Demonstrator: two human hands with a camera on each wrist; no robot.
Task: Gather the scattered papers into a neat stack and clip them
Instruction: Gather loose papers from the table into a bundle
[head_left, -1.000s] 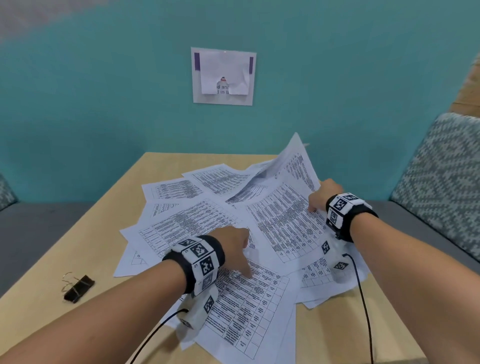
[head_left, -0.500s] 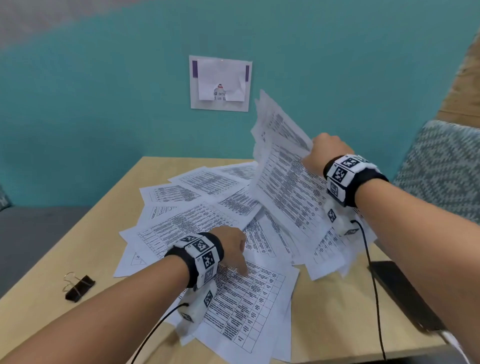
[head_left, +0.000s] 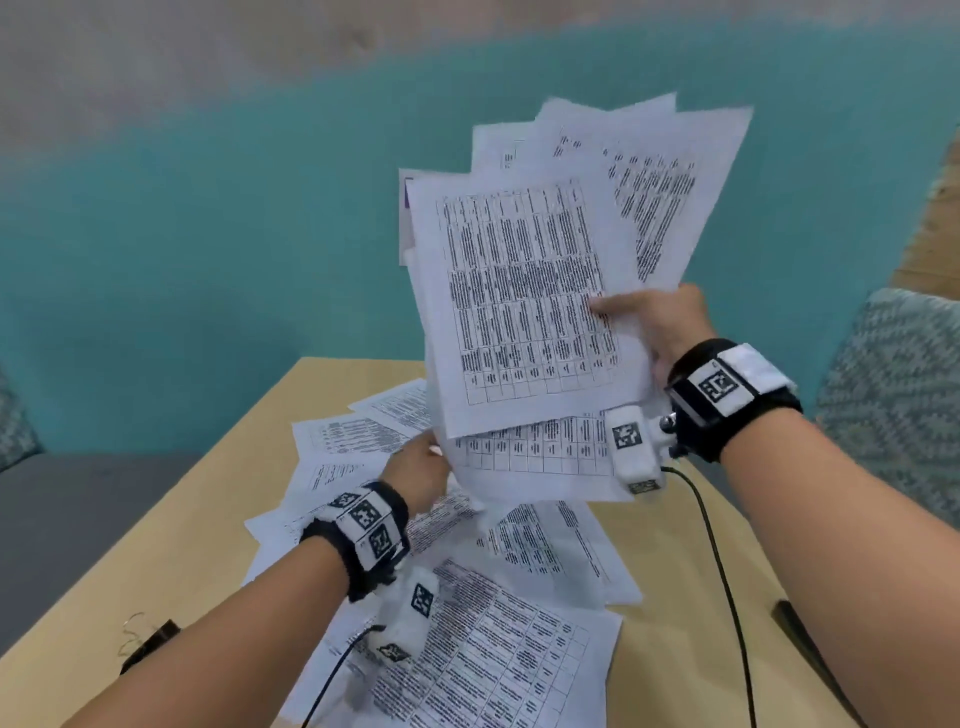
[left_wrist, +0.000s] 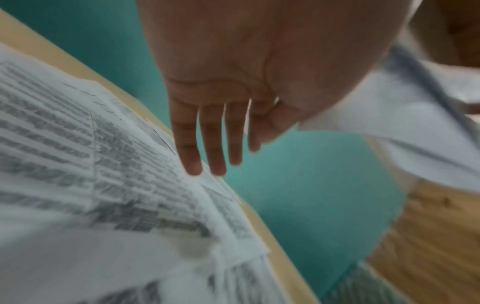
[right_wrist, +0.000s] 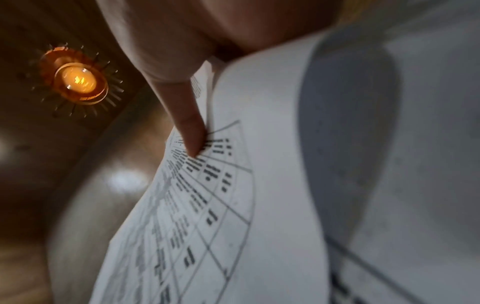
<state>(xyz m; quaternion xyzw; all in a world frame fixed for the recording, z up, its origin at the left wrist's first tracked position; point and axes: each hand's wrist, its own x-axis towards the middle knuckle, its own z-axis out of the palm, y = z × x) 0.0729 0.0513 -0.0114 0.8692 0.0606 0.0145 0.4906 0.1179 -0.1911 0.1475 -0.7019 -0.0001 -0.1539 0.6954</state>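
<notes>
My right hand (head_left: 652, 317) grips a fanned bunch of printed sheets (head_left: 524, 291) and holds it upright above the wooden table (head_left: 208, 509); its thumb (right_wrist: 187, 123) presses the front sheet (right_wrist: 233, 185). My left hand (head_left: 421, 473) is raised near the bunch's lower left corner, its fingers (left_wrist: 207, 144) straight and holding nothing, their tips at the loose papers (left_wrist: 91, 174) below. More printed sheets (head_left: 493, 639) lie scattered on the table. A black binder clip (head_left: 150, 644) lies near the table's left front edge.
A teal wall stands behind the table. A patterned cushion (head_left: 893, 405) is at the right and a grey bench seat (head_left: 78, 499) at the left. A dark flat object (head_left: 800, 634) lies at the table's right edge. Cables run from both wrist cameras.
My right hand has lifted the bunch of sheets off the table and turned it upright. My left hand has risen from the papers toward the bunch's lower corner.
</notes>
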